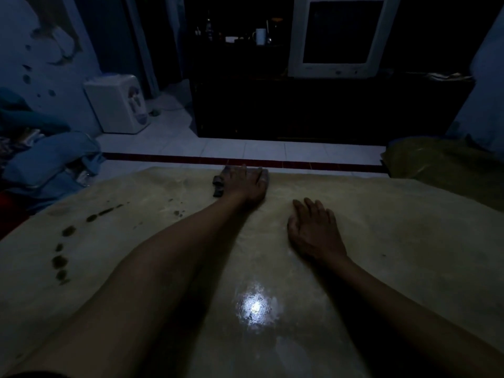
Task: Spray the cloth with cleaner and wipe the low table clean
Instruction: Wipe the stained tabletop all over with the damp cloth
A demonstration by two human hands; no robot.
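Dark cloth (218,185) lies bunched at the far edge of the low table (409,241), pinned flat beneath the left hand (249,184), whose fingers are stretched out over it, pressing rather than gripping. The right hand (313,230) rests nearer the person, palm down and fingers loosely spread on the pale, glossy tabletop, holding nothing. A trail of dark spots (61,257) runs along the table's left side, well apart from the cloth, and a bright reflection (256,309) marks a wet-looking sheen between the forearms. No spray bottle can be made out. The wipe appears to be under way, with the spotted left side not yet reached. With the cloth so close to the far rim, a further push could carry it off onto the tiled floor (272,151); a flat palm gives little hold, and the dim room could leave spots missed.
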